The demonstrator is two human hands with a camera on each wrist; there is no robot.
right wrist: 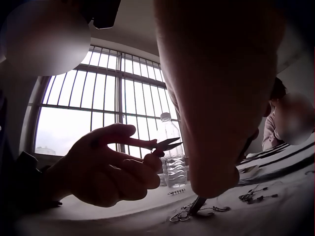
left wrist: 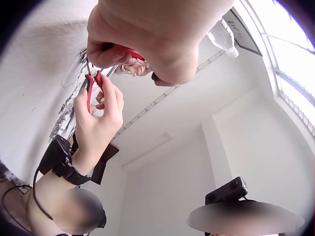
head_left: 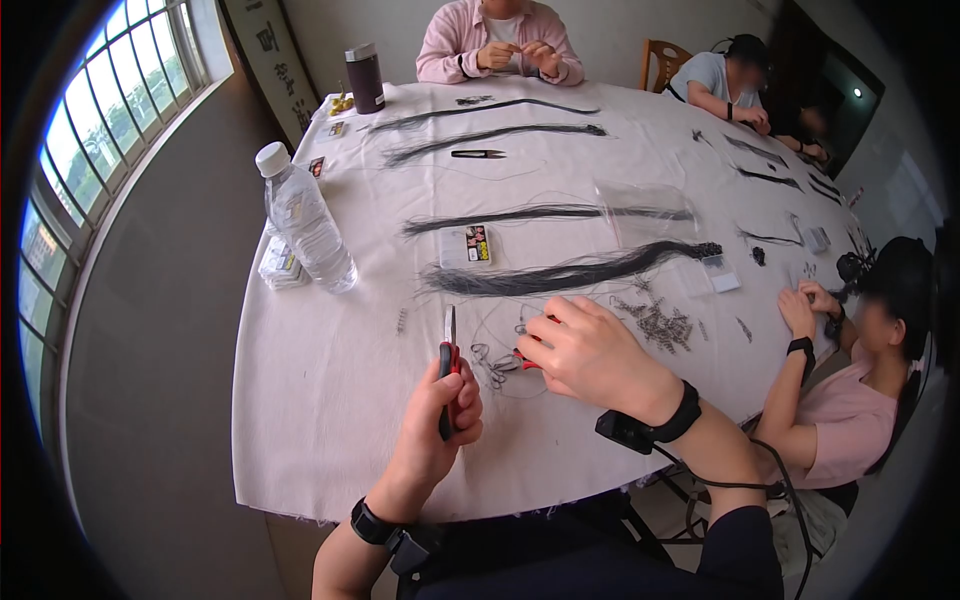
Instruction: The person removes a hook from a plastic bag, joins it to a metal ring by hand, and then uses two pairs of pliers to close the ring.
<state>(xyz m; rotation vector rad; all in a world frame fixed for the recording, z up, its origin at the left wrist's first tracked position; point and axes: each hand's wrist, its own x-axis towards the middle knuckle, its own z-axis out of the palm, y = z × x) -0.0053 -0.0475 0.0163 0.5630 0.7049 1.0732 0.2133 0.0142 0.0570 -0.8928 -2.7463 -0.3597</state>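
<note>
Black-and-red pliers (head_left: 446, 378) are in the left hand (head_left: 430, 430), whose fingers are curled and clamped around the handles; the metal nose points away from the body, and in the right wrist view its two jaws stand a little apart. Just to the right of this grip, the right hand (head_left: 600, 350) pinches a red-handled tool (left wrist: 89, 92) with thumb and fingers; the hand hides most of this tool, so I cannot tell if its jaws are together or apart. Between the two hands, a tangle of small metal pieces (head_left: 492, 368) lies on the white cloth (head_left: 330, 410).

A little beyond the left grip and to its left, there is a short row of metal pieces (head_left: 402, 321). Beyond the right hand, to its right, a loose pile of dark metal bits (head_left: 658, 328) is spread. Farther ahead of both grips, a thick black bundle of strands (head_left: 590, 266) lies across, and just behind it is a clear box (head_left: 458, 250) with a coloured label. To the left at about this depth, a water bottle (head_left: 312, 225) stands. Still farther lie black snips (head_left: 478, 154), then a dark flask (head_left: 365, 82) stands at the far left, and a person in pink (head_left: 460, 45) sits across the table.
</note>
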